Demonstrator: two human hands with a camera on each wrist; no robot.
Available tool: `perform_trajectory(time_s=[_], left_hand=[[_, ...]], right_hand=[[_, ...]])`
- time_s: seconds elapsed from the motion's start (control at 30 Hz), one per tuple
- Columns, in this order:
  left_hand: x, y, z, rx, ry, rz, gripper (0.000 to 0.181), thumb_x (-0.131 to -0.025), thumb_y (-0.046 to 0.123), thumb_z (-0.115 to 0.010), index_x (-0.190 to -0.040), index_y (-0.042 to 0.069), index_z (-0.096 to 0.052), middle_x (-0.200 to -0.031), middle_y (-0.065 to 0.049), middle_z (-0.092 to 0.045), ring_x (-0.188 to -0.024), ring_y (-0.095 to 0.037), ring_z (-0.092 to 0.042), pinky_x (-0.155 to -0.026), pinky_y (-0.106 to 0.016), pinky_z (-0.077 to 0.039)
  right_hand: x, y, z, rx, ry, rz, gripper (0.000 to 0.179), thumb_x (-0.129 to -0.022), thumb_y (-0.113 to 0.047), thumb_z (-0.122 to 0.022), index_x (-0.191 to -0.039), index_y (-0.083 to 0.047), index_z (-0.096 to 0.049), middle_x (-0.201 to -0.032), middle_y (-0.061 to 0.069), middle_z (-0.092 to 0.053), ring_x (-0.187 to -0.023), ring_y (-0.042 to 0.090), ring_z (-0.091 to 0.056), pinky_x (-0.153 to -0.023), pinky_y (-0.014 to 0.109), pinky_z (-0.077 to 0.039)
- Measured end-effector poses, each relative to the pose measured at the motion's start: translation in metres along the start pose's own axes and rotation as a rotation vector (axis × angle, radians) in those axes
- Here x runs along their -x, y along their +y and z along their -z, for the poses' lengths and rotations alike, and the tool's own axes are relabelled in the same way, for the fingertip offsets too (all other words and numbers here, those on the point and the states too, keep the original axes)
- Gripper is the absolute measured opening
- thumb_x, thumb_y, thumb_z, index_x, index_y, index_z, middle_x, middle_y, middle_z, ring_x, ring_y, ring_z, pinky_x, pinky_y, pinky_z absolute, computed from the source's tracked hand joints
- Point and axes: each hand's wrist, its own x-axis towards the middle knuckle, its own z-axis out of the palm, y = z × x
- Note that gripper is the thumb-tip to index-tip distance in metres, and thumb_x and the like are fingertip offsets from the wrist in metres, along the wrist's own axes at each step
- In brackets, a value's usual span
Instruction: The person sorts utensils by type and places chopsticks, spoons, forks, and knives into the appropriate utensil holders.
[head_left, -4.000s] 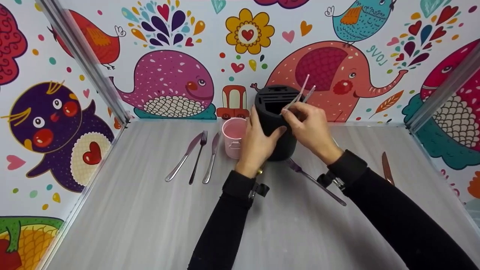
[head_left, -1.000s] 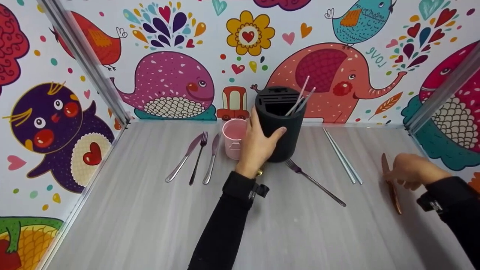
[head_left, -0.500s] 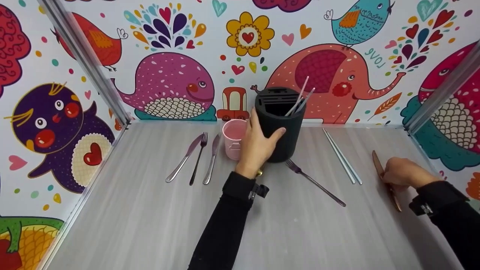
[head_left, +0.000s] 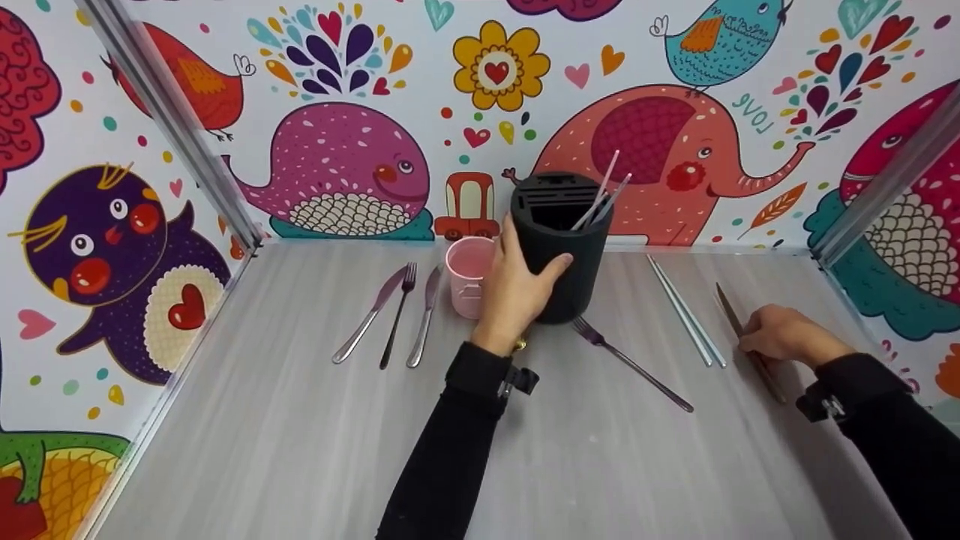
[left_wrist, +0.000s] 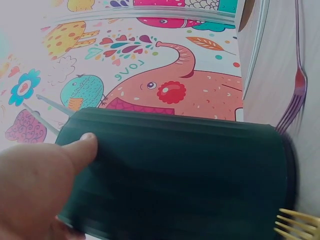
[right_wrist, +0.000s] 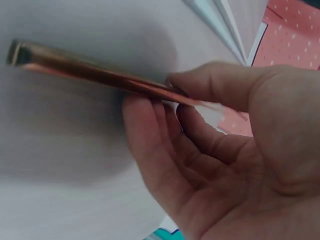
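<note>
My left hand point(head_left: 517, 296) grips the side of a black cutlery holder point(head_left: 574, 277), thumb across its front. Two pale chopsticks point(head_left: 609, 196) poke out of the holder's top at the right. On the right, my right hand point(head_left: 787, 336) pinches a copper-coloured table knife point(head_left: 765, 373) between thumb and fingers, its blade pointing up and to the left in the head view. The right wrist view shows the knife's handle point(right_wrist: 90, 74) above the table with a shadow below. A dark fork point(head_left: 637, 367) lies in front of the holder, tines toward it.
A pink cup point(head_left: 465, 279) stands left of the holder. Further left lie two knives point(head_left: 367, 319) and a fork point(head_left: 397, 315). Two light blue chopsticks point(head_left: 686, 315) lie between holder and right hand. A gold fork point(left_wrist: 300, 225) shows by the holder's base. Printed walls surround the table.
My right hand left the chopsticks in the holder, went right and took hold of the copper knife, which has since moved left. My left hand has stayed on the holder.
</note>
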Motion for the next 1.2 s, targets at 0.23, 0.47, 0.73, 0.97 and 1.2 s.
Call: perform_trajectory(time_s=[0.23,0.47,0.73,0.97,1.2], left_hand=[[0.0,0.002,-0.001,-0.004,-0.011,0.01,0.112,-0.099,0.06,-0.078,-0.179,0.019,-0.011,-0.183,-0.012,-0.03,-0.16,-0.031,-0.045,-0.134,-0.054,-0.037],[0.001,0.006,-0.004,-0.001,-0.021,0.006,0.111,-0.099,0.059,-0.078,-0.179,0.02,-0.012,-0.183,-0.012,-0.03,-0.159,-0.031,-0.047,-0.133,-0.054,-0.038],[0.0,0.003,-0.002,0.001,-0.012,-0.005,0.112,-0.099,0.06,-0.078,-0.179,0.021,-0.011,-0.183,-0.011,-0.029,-0.16,-0.029,-0.046,-0.133,-0.053,-0.038],[0.003,0.006,0.009,0.002,-0.027,0.022,0.109,-0.101,0.05,-0.079,-0.18,0.019,-0.01,-0.186,-0.01,-0.024,-0.166,-0.027,-0.038,-0.136,-0.052,-0.033],[0.013,0.014,0.03,-0.019,0.002,-0.021,0.088,-0.107,0.034,-0.072,-0.178,0.015,-0.023,-0.183,-0.009,-0.033,-0.167,-0.027,-0.039,-0.136,-0.047,-0.033]], right_hand=[[-0.011,-0.025,-0.011,0.032,0.234,0.108,0.037,-0.103,-0.012,-0.066,-0.127,0.015,-0.069,-0.11,0.03,-0.072,-0.097,0.04,-0.064,-0.087,0.052,-0.06],[-0.003,-0.054,-0.014,-0.13,0.523,0.224,0.028,-0.107,-0.011,-0.065,-0.127,0.007,-0.07,-0.116,0.029,-0.071,-0.1,0.039,-0.063,-0.076,0.031,-0.056],[0.025,-0.097,-0.023,-0.25,0.758,0.374,0.014,-0.108,-0.011,-0.068,-0.118,-0.002,-0.072,-0.105,0.02,-0.077,-0.09,0.032,-0.069,-0.071,0.01,-0.051],[0.037,-0.129,-0.047,-0.285,0.746,0.52,0.009,-0.104,-0.002,-0.072,-0.112,-0.004,-0.073,-0.099,0.013,-0.077,-0.09,0.029,-0.071,-0.078,0.011,-0.053],[0.04,-0.152,-0.076,-0.226,0.772,0.678,0.011,-0.098,0.003,-0.079,-0.1,-0.006,-0.072,-0.091,0.007,-0.076,-0.083,0.02,-0.071,-0.077,0.015,-0.058]])
